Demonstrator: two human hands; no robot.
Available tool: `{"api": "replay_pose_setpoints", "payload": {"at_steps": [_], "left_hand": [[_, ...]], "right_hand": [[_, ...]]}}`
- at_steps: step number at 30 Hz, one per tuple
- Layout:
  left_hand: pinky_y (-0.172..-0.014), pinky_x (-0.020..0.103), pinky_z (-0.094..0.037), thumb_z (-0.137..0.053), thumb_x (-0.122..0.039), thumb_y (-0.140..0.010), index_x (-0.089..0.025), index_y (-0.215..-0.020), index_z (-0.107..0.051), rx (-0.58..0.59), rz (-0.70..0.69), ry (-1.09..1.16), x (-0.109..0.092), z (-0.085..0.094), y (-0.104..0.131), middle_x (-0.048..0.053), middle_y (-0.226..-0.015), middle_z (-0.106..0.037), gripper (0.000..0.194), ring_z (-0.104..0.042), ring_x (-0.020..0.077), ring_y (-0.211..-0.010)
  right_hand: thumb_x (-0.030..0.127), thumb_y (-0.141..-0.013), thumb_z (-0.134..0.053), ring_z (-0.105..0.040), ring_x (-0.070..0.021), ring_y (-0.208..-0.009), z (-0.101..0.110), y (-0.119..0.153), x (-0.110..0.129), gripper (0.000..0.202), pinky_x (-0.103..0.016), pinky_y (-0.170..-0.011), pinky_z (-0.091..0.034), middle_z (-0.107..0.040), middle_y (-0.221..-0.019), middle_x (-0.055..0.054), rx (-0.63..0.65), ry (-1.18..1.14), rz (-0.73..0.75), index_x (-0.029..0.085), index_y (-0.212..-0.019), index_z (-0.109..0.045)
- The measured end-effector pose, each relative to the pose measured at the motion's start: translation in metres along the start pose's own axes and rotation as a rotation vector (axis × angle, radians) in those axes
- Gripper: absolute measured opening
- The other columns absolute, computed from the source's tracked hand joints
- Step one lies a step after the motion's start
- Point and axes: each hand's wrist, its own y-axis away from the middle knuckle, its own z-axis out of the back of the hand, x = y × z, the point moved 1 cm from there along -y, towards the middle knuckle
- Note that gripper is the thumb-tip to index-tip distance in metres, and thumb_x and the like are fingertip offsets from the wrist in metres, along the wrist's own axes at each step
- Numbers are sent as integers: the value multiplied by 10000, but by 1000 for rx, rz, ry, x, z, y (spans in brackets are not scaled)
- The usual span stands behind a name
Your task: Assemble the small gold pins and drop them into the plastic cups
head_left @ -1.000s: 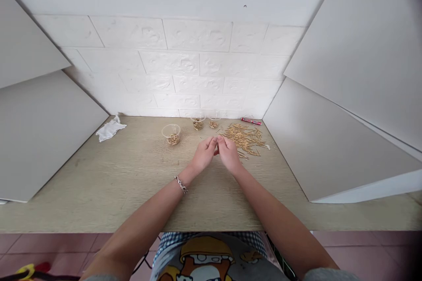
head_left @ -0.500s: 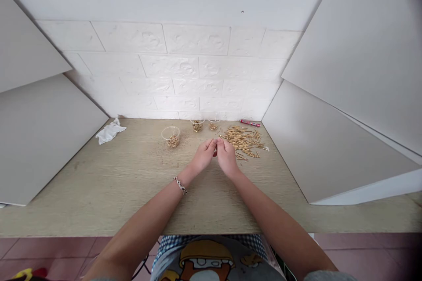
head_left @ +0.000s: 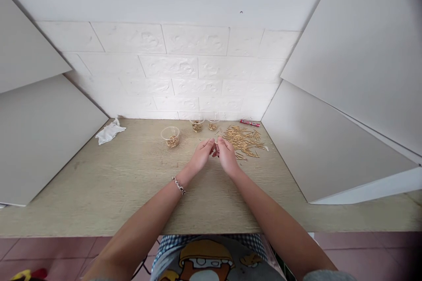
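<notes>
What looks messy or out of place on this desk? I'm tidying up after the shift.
Gold pins lie scattered loose beside the right hand, not in the cups. A crumpled white cloth sits at the far left.

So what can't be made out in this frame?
- Head view: whatever the left hand and right hand pinch, hidden by fingertips and too small.
- Contents of the three clear cups: too small to identify.
- Red item by the wall: too small.

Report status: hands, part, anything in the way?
Left hand and right hand fingertip to fingertip, pinching something too small to identify. Pile of thin golden metal pins just right. Three clear plastic cups behind, apart from hands.
</notes>
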Motion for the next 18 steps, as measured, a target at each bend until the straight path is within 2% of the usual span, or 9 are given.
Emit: {"api": "replay_pose_setpoints", "payload": {"at_steps": [7, 12, 14, 18], "left_hand": [[-541, 248, -342, -437, -437, -803, -165, -559, -445, 1, 73, 88, 4, 0, -2, -15, -538, -449, 366, -403, 101, -532], [-530, 238, -354, -514, -407, -757, -154, -598, -476, -21, 169, 388, 10, 1, -4, -17, -562, -466, 301, -422, 86, -515], [-542, 229, -364, -551, -373, -734, -143, -630, -513, -67, 224, 469, 12, 3, -5, -15, -580, -485, 256, -432, 76, -516], [-606, 232, -393, -590, -339, -705, -133, -690, -565, -132, 268, 508, 12, 5, -6, 15, -644, -572, 208, -506, 93, -592]], "right_hand": [[557, -778, -400, -409, -89, -439, 0, -2, -3, 440, -228, -427, -365, -351, -484, 51, 15, -39, -23, 200, -530, -330], [518, -818, -341, -390, -95, -454, 1, 0, 2, 404, -234, -446, -364, -375, -520, 42, -8, 77, 7, 204, -566, -356], [464, -839, -332, -422, -112, -507, 4, 2, 6, 367, -242, -492, -376, -418, -549, 27, -42, 258, 105, 203, -588, -394], [329, -836, -410, -503, -153, -698, 7, 5, 15, 217, -276, -663, -400, -552, -729, -28, -39, 701, 418, 200, -728, -546]]}}
